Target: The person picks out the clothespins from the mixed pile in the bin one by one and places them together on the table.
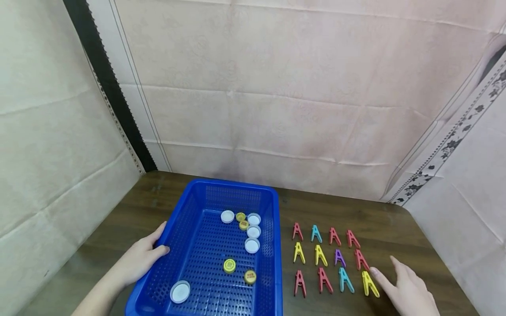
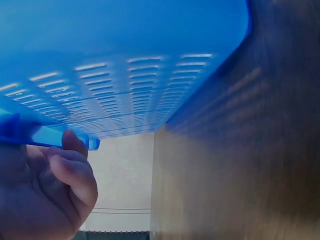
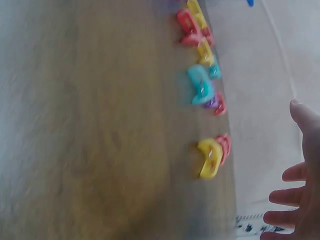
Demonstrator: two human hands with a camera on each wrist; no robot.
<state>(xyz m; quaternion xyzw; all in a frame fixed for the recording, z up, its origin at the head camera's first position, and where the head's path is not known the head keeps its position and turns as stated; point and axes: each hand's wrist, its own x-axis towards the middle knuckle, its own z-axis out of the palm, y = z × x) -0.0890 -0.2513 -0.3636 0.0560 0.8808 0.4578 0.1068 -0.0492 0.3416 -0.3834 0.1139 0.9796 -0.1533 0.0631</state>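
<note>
My left hand grips the left rim of a blue plastic basket; in the left wrist view its fingers curl under that rim. Inside the basket lie several white bottle caps and several yellow bottle caps. To its right, A-shaped plastic clothespins lie in three rows on the table. My right hand is held with spread fingers and nothing in them, its thumb close to a yellow clothespin and a red clothespin. The right wrist view also shows these loose fingers.
Among the other clothespins are a purple clothespin, a blue clothespin and a yellow clothespin. The dark wooden table is bounded by pale cloth at the back and on both sides.
</note>
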